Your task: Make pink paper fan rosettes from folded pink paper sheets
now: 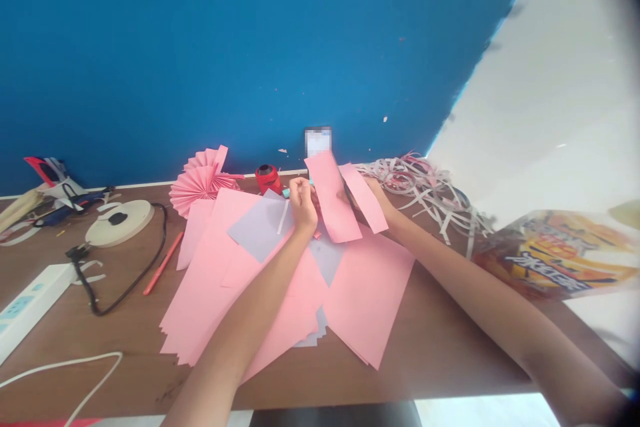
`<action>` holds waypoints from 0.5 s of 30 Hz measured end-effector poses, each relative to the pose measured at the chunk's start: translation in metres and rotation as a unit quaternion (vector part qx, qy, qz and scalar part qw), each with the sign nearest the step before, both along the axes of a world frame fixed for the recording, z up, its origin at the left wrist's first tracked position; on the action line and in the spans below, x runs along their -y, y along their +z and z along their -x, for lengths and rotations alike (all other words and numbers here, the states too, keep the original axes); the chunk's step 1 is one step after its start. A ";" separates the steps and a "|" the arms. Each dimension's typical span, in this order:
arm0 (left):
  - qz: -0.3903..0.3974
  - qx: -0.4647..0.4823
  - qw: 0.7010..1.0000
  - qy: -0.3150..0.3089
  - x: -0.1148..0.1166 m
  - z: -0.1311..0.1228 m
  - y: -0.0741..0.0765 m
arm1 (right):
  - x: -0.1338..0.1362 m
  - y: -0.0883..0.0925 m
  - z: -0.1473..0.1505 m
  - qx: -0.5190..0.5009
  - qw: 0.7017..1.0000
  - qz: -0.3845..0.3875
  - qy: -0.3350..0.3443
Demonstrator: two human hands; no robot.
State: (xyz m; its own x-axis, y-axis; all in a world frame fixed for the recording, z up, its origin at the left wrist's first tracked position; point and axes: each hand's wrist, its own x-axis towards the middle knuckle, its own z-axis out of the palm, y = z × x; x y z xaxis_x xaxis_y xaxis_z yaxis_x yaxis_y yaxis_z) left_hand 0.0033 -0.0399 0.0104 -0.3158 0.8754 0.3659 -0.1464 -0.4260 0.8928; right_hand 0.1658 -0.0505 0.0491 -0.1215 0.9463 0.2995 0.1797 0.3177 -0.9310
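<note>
My left hand (303, 203) is closed at the left edge of a sheet of pink paper (334, 197), raised above the table. A narrower pink paper strip (367, 198) hangs to its right, parted from it by a gap. In that gap shows the dark blade of what look like scissors (346, 188). My right hand (376, 192) is closed around them, its fingers mostly hidden behind the strip. Pink sheets (370, 293) and grey-lilac sheets (257, 227) lie spread beneath both hands.
Folded pink paper fans (197, 183), a red round object (269, 179) and a phone (319, 140) stand along the blue wall. Tangled paper strips (425, 180) and a printed plastic bag (565, 253) lie right. Leftward are a red pen (163, 263), cable reel (120, 223) and power strip (33, 303).
</note>
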 end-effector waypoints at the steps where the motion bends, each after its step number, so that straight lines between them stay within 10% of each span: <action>1: -0.010 -0.025 0.999 0.023 0.002 -0.001 0.000 | 0.000 0.003 -0.002 0.000 1.000 -0.014 0.002; 6: -0.165 -0.263 0.946 0.096 0.009 -0.008 -0.002 | -0.002 0.009 -0.011 -0.008 1.000 -0.029 0.009; 15: -0.325 -0.516 0.791 0.045 0.020 -0.016 -0.001 | -0.004 0.010 -0.009 0.028 0.999 -0.003 -0.025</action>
State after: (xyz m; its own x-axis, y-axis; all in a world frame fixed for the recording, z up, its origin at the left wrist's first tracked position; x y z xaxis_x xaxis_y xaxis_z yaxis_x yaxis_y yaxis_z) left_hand 0.0192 -0.0600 0.0094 0.3959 0.3866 0.8329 0.5743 -0.8120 0.1040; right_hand 0.1751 -0.0462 0.0587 -0.0916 0.9498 0.2990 0.2476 0.3126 -0.9170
